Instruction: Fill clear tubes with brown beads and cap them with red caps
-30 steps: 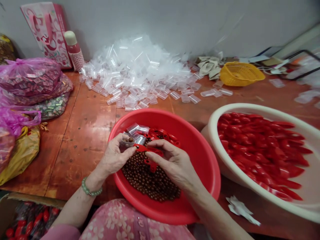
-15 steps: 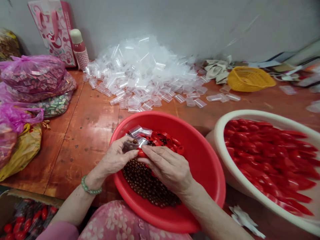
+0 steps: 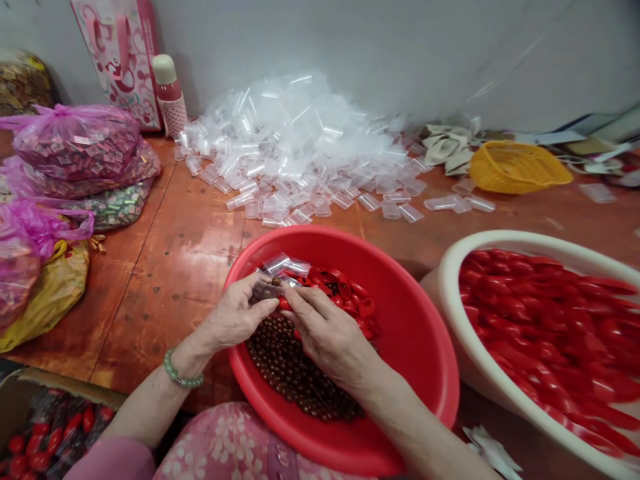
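Over the red basin [image 3: 440, 380], my left hand [image 3: 240, 312] is closed around a clear plastic sleeve [image 3: 263, 291] with a brown bead [image 3: 276, 282] at its upper edge. A small red plastic piece [image 3: 284, 304] shows at the sleeve's right end. My right hand [image 3: 335, 337] pinches there with thumb and fingers; the exact grip is partly hidden. Beneath my hands lie many dark brown beads [image 3: 300, 380]. Red plastic parts [image 3: 353, 293] and a few clear sleeves [image 3: 290, 265] fill the basin's far side.
To the right stands a white tub [image 3: 453, 287] full of red plastic parts. Behind the basin is a large heap of clear sleeves [image 3: 310, 153], with a yellow basket [image 3: 520, 167] beside it. Pink bags [image 3: 75, 147], a flask [image 3: 170, 93] and a box [image 3: 45, 427] are at left.
The view has turned slightly left, so the surroundings sit farther right. Both hands stay together at the sleeve, and the right fingers have shifted slightly along its end.
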Tool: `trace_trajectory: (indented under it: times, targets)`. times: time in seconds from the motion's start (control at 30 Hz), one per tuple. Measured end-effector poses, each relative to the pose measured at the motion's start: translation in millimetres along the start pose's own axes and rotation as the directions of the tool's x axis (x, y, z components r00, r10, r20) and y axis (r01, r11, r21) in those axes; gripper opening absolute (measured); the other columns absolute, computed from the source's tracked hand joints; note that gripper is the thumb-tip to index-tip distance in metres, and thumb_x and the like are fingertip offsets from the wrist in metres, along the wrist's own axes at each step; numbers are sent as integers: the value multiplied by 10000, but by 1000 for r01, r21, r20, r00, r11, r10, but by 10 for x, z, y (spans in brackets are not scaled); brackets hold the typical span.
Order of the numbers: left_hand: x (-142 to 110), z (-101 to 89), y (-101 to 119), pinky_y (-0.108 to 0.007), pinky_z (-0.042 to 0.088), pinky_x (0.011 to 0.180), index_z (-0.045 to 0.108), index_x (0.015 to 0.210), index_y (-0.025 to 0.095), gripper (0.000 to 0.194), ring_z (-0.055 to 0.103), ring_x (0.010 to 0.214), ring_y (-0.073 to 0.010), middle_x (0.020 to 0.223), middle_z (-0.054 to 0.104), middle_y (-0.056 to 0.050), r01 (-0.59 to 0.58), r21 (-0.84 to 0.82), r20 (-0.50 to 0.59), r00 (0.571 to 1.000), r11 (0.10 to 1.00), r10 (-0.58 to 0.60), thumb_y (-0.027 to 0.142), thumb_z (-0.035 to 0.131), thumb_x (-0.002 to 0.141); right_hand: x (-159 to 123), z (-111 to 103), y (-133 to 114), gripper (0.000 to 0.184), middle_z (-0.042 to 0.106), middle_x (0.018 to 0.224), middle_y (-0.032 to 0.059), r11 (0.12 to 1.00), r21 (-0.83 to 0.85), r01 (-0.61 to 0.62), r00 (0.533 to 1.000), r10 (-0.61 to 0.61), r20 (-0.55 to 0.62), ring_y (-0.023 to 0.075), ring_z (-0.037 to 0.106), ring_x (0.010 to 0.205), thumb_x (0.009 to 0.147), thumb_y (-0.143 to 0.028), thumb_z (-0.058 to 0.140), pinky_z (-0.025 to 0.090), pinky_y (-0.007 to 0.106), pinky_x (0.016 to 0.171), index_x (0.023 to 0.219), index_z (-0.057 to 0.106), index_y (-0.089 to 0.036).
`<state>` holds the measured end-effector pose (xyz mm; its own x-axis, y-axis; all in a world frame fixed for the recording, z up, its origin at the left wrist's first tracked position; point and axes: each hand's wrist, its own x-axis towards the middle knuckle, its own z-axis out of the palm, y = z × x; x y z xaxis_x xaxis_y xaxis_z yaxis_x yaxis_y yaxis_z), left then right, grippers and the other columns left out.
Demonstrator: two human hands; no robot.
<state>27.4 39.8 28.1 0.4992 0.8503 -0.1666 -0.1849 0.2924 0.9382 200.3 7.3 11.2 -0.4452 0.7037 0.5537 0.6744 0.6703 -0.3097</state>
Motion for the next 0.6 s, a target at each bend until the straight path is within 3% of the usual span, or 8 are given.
trace_trajectory:
  times: [0.1, 0.27, 0.47, 0.6]
  targets:
    - [-6, 10, 11, -281, 485, 794, 546, 922, 140, 233, 582, 761, -109, 833, 607, -11, 54, -49, 18, 998, 997, -54, 260, 672, 767, 3, -42, 31, 465, 662, 1034, 150, 997, 34, -67, 998, 67, 7, 218, 666, 937, 927, -127, 467, 590, 335, 796, 1390, 434, -152]
    - [-35, 32, 4, -281, 480, 764, 532, 975, 147, 303, 597, 746, -104, 882, 583, -23, 123, -72, 56, 991, 990, -119, 287, 696, 762, 150, -285, 79, 280, 691, 993, 75, 936, 189, -296, 950, 309, -39, 182, 681, 877, 909, -180, 536, 575, 320, 776, 1185, 540, -221]
    - [-50, 1, -15, -289, 438, 745, 539, 979, 153, 210, 542, 728, -113, 796, 552, -5, 65, 66, 125, 989, 996, -73, 259, 619, 816, 409, -450, 84, 237, 690, 957, 57, 947, 293, -135, 989, 111, 97, 158, 666, 865, 902, -124, 533, 544, 281, 763, 1114, 592, -212]
    - [-51, -9, -21, -302, 435, 763, 534, 976, 157, 175, 529, 726, -116, 785, 545, -2, 53, 101, 139, 988, 993, -67, 240, 583, 830, 424, -475, 98, 253, 679, 977, 64, 954, 281, -100, 987, 60, 148, 166, 661, 907, 908, -114, 520, 544, 283, 774, 1127, 606, -208]
